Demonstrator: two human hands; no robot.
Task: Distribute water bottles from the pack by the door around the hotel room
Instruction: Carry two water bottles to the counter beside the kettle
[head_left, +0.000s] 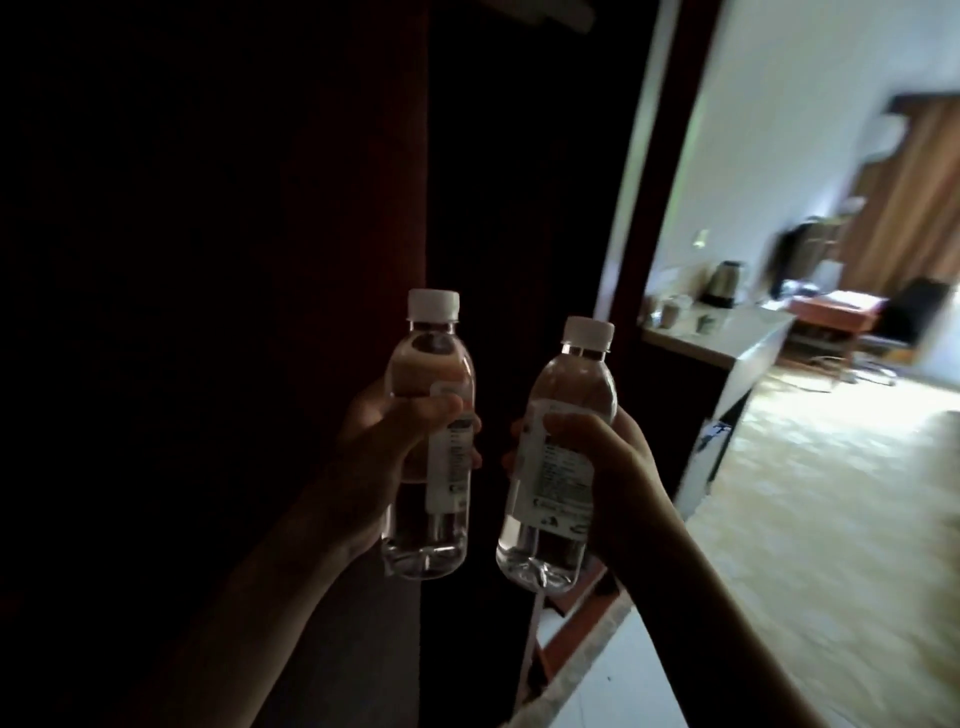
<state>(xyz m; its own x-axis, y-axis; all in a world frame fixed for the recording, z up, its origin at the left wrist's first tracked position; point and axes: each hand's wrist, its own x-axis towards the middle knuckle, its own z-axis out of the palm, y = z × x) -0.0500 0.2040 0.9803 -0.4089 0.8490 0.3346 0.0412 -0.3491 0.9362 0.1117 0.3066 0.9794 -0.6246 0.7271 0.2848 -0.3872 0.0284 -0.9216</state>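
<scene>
Two clear water bottles with white caps and white labels are held up in front of me, side by side and close together. My left hand (384, 447) is wrapped around the middle of the left bottle (431, 374), which stands upright. My right hand (602, 457) grips the right bottle (561, 395), which tilts slightly to the right. The pack by the door is not in view.
A dark wooden wall or door (208, 312) fills the left half. To the right a lit room opens, with a white counter (737, 338) carrying a kettle (723, 283) and cups, a desk with a dark chair (909, 317) beyond, brown curtains, and pale floor (831, 493).
</scene>
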